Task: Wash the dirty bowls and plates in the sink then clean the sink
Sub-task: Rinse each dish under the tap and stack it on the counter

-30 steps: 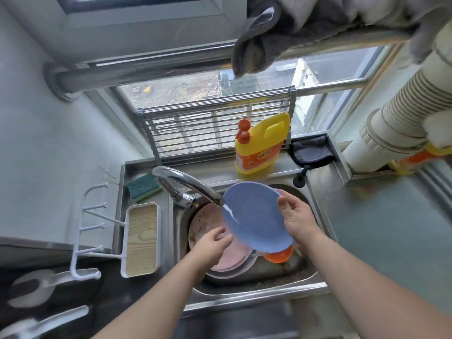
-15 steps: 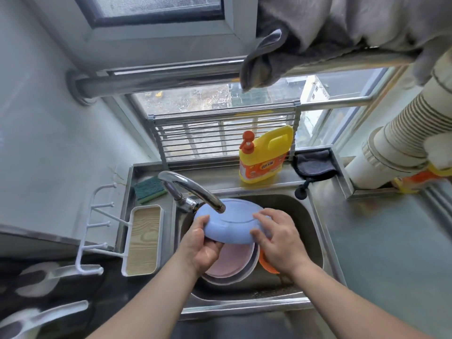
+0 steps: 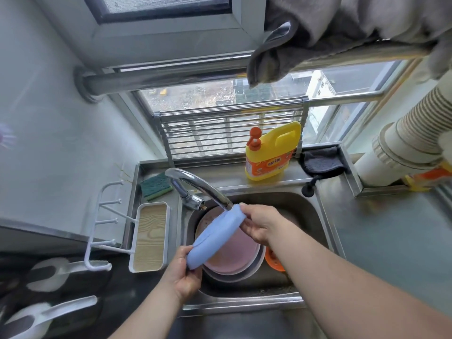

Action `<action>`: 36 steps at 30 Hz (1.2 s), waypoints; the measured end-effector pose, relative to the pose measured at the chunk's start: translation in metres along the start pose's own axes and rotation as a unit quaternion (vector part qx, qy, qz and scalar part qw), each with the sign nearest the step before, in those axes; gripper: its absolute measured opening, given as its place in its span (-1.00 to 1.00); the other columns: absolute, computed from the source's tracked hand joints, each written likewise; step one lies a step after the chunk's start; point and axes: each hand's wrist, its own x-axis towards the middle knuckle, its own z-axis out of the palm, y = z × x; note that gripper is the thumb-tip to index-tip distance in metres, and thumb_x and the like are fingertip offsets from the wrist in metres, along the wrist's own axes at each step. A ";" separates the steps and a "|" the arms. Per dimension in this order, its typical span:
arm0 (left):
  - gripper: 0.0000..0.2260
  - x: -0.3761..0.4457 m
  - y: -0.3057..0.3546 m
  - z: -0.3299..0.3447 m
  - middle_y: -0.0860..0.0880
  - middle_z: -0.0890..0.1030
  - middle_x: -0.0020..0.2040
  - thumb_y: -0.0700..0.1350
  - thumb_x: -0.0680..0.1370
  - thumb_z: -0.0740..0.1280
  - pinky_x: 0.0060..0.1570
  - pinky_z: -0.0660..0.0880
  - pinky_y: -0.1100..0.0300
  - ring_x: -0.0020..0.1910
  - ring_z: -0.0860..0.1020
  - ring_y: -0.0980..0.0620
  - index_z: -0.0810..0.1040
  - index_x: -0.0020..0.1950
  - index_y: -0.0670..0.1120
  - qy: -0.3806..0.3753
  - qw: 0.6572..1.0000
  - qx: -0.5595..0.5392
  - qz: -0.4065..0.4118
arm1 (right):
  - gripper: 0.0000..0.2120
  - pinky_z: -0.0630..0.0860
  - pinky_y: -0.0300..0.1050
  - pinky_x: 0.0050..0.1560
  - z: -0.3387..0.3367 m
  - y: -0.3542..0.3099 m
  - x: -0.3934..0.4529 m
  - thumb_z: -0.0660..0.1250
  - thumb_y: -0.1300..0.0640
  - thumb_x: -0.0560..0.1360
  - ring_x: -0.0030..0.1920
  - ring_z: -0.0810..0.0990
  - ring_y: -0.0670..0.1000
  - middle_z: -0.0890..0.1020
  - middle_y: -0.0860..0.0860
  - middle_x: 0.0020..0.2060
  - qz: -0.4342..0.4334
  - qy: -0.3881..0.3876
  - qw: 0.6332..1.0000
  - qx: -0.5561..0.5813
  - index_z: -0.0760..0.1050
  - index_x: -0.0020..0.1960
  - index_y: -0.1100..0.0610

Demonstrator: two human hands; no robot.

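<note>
**A:** Since a moment ago the blue plate has tipped nearly edge-on under the faucet, above the sink.

**B:** Yep, left hand pinches its lower rim, right hand clamps the upper. Pink plate stacked below, orange thing beside, detergent bottle behind.

The sink sits in the middle of the counter, below the window. In it lie stacked plates, with a small bowl just to their right. Above them, 2 hands hold a plate tilted on edge under the faucet: the left hand at its near end, the right hand at its far end. Behind the sink, on the ledge, a sponge lies left of the faucet, and a detergent bottle stands to the right, with a cloth further right. A tray lies left of the sink.
</note>
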 end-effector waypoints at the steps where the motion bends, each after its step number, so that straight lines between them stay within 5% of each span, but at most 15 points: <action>1: -0.78 0.003 0.000 0.001 -0.19 0.64 -0.28 -0.20 0.60 0.34 -0.52 0.60 0.19 -0.44 0.68 -0.08 0.50 0.22 -0.25 0.013 1.000 0.001 -0.007 | -0.81 0.65 -0.08 -0.39 0.006 -0.002 0.000 0.40 0.39 0.59 -0.30 0.73 0.09 0.72 0.21 -0.18 -0.013 -0.001 1.000 -0.006 0.55 0.19 0.31; 4: -0.79 0.010 -0.002 0.010 -0.18 0.68 -0.29 -0.13 0.62 0.39 -0.51 0.62 0.15 -0.45 0.68 -0.09 0.56 0.19 -0.22 0.025 0.999 0.019 -0.028 | -0.78 0.64 -0.02 -0.30 0.007 -0.007 -0.004 0.40 0.43 0.57 -0.22 0.72 0.10 0.70 0.22 -0.05 -0.035 -0.008 0.999 -0.035 0.54 0.15 0.21; 8: -0.79 0.012 -0.008 0.036 -0.15 0.76 0.02 -0.06 0.63 0.38 -0.30 0.71 -0.05 -0.19 0.76 -0.14 0.69 0.18 -0.14 -0.005 0.994 0.104 -0.019 | -0.71 0.61 -0.09 -0.30 -0.033 -0.012 -0.006 0.31 0.41 0.60 -0.30 0.66 0.00 0.71 0.13 -0.13 -0.056 0.008 0.995 -0.086 0.62 0.25 0.18; 12: -0.76 0.011 -0.016 0.065 -0.09 0.71 -0.08 0.07 0.71 0.28 -0.28 0.59 0.06 -0.16 0.68 -0.08 0.63 0.07 -0.06 0.001 0.979 0.205 0.007 | -0.74 0.51 -0.10 -0.27 -0.097 -0.013 -0.013 0.22 0.34 0.67 -0.26 0.56 0.04 0.67 0.07 -0.22 -0.063 0.063 0.991 -0.095 0.62 0.17 0.09; 17: -0.54 0.015 -0.029 0.087 -0.07 0.71 0.13 0.30 0.71 0.10 0.38 0.41 -0.17 0.17 0.61 -0.16 0.61 0.22 0.01 -0.059 0.949 0.305 -0.054 | -0.68 0.46 -0.11 -0.25 -0.153 -0.003 -0.014 0.09 0.33 0.71 -0.30 0.53 0.04 0.63 0.09 -0.24 -0.056 0.155 0.983 -0.080 0.57 0.10 0.06; 21: -0.49 0.022 -0.028 0.086 -0.13 0.60 0.27 0.35 0.67 0.11 0.02 0.50 -0.09 0.12 0.57 -0.24 0.57 0.33 0.01 -0.087 0.968 0.207 -0.115 | -0.64 0.25 -0.13 -0.31 -0.155 0.007 -0.009 0.05 0.45 0.63 -0.38 0.41 0.06 0.58 0.09 -0.37 -0.077 0.180 0.976 -0.091 0.51 -0.04 0.10; 24: -0.53 0.021 -0.023 0.081 -0.22 0.63 0.25 0.21 0.68 0.23 0.10 0.53 -0.31 0.17 0.60 -0.30 0.58 0.33 -0.15 -0.083 0.984 0.130 -0.091 | -0.66 0.34 -0.13 -0.34 -0.130 0.009 -0.010 0.06 0.45 0.63 -0.37 0.45 0.09 0.56 0.13 -0.33 -0.093 0.166 0.979 -0.067 0.46 -0.13 0.12; 26: -0.68 0.019 -0.015 0.074 -0.28 0.64 0.15 -0.10 0.60 0.29 0.12 0.54 -0.33 0.12 0.61 -0.33 0.57 0.29 -0.22 -0.081 0.988 0.118 -0.061 | -0.71 0.42 -0.11 -0.35 -0.109 0.004 -0.011 0.11 0.40 0.61 -0.34 0.49 0.10 0.56 0.13 -0.32 -0.095 0.152 0.983 -0.025 0.48 -0.16 0.15; 28: -0.59 0.019 -0.007 0.061 -0.37 0.57 0.21 -0.26 0.51 0.20 0.23 0.56 -0.30 0.19 0.57 -0.36 0.48 0.35 -0.30 -0.076 0.989 0.111 -0.056 | -0.76 0.44 -0.12 -0.32 -0.093 -0.004 -0.011 0.18 0.27 0.60 -0.32 0.51 0.08 0.58 0.11 -0.31 -0.079 0.137 0.987 -0.011 0.51 -0.20 0.15; 30: -0.54 0.016 0.000 0.049 -0.40 0.55 0.30 -0.35 0.46 0.07 0.26 0.56 -0.27 0.25 0.55 -0.38 0.44 0.34 -0.35 -0.067 0.988 0.130 -0.048 | -0.78 0.42 -0.09 -0.22 -0.079 -0.012 -0.009 0.23 0.14 0.63 -0.25 0.49 0.07 0.59 0.10 -0.22 -0.076 0.113 0.989 -0.063 0.53 -0.16 0.16; 33: -0.35 0.015 0.007 0.032 -0.37 0.60 0.31 -0.42 0.36 0.01 0.07 0.61 -0.31 0.30 0.55 -0.39 0.45 0.44 -0.32 -0.076 0.982 0.168 -0.028 | -0.91 0.37 -0.09 -0.23 -0.057 -0.018 -0.009 0.32 0.30 0.55 -0.21 0.46 0.12 0.53 0.13 -0.11 -0.095 0.088 0.982 -0.140 0.56 0.01 0.31; 36: -0.30 0.019 0.007 0.023 -0.36 0.58 0.35 -0.49 0.40 -0.04 0.09 0.50 -0.34 0.29 0.54 -0.41 0.40 0.53 -0.29 -0.065 0.985 0.158 0.013 | -0.84 0.36 -0.15 -0.26 -0.044 -0.013 -0.014 0.29 0.30 0.52 -0.26 0.45 0.11 0.51 0.13 -0.14 -0.078 0.092 0.955 -0.270 0.52 0.09 0.19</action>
